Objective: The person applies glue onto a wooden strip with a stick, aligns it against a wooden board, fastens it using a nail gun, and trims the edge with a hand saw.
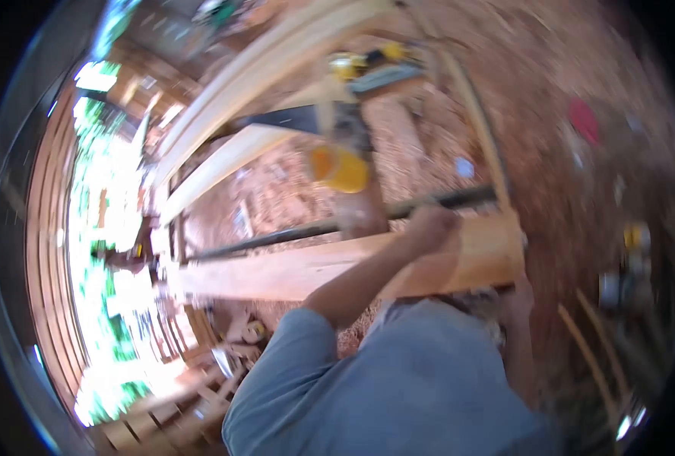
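A long, pale wooden board (277, 272) runs across in front of my body, its near end at the right. My left hand (434, 225) is closed over the board's far edge, close to that end, and its fingertips are hidden behind the wood. At the near corner of the same board, my right hand (517, 298) grips the end; motion blur softens its fingers. Just beyond the board is a blurred yellow object (339, 169), whose kind I cannot make out.
Other long boards (254, 76) lie farther off, beside a yellow-and-black tool (368, 59). A dark bar (277, 240) and a thin wooden rail (474, 114) frame the space past my board. Shavings cover the ground (292, 205). Wood pieces (170, 414) are stacked at the lower left.
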`<state>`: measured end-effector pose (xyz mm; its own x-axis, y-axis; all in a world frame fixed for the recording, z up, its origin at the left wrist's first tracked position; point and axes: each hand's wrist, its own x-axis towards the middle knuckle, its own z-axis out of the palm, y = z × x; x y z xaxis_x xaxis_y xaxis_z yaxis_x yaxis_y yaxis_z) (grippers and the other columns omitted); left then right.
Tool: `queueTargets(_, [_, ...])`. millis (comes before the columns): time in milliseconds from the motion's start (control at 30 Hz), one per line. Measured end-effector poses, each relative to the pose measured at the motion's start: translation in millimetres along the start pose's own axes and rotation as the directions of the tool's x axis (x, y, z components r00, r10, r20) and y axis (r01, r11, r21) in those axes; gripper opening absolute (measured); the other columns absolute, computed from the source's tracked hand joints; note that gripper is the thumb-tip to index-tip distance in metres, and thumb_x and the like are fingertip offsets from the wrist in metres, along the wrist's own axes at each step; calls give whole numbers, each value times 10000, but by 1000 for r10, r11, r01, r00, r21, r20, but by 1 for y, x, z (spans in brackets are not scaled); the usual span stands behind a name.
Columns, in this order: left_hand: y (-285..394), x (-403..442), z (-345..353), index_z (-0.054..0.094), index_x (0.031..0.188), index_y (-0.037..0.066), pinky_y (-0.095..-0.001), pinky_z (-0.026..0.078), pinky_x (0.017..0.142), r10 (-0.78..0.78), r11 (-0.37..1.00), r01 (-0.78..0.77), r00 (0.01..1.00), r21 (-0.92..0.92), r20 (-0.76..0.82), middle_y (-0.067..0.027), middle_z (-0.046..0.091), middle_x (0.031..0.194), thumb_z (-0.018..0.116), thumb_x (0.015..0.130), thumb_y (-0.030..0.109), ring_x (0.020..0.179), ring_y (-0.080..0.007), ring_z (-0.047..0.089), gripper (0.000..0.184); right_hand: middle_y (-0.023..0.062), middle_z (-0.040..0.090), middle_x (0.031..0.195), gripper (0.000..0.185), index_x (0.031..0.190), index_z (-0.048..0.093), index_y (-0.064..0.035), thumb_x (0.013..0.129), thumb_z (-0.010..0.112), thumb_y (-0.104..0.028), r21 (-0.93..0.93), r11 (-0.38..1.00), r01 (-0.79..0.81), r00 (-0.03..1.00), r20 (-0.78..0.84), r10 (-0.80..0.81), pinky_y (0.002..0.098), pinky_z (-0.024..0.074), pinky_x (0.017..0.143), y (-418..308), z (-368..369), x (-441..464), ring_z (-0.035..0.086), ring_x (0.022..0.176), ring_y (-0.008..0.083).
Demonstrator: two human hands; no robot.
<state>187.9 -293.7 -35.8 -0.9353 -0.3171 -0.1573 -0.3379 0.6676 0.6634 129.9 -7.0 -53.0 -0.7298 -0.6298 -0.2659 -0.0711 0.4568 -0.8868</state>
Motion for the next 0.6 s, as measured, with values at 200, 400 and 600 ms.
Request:
queueTargets(200, [31,-5,-16,761,827,76,-434,544,760,-140,890,62,980,453,141,-127,718,812,649,836,340,804,-305,696,286,131,603,1235,442,1331,520,-21,1032,491,-345,882,395,-259,923,105,371,430,504,883,46,5,12,608,1064,275])
queueTargets(400, [53,-20,-29,752,993,83,-443,458,938,-246,865,129,951,486,186,-130,704,1030,680,831,485,1079,-310,623,439,94,632,1180,475,1339,526,-43,1032,494,-404,840,473,-266,939,116,323,394,481,843,45,2,13,611,1001,246])
queueTargets(600, [55,0,-33,758,969,67,-476,511,838,-321,807,159,927,568,196,-160,711,980,669,822,472,970,-322,666,440,109,625,1221,439,1316,546,-26,1022,503,-350,779,514,-358,898,138,417,423,489,914,20,2,12,600,1064,270])
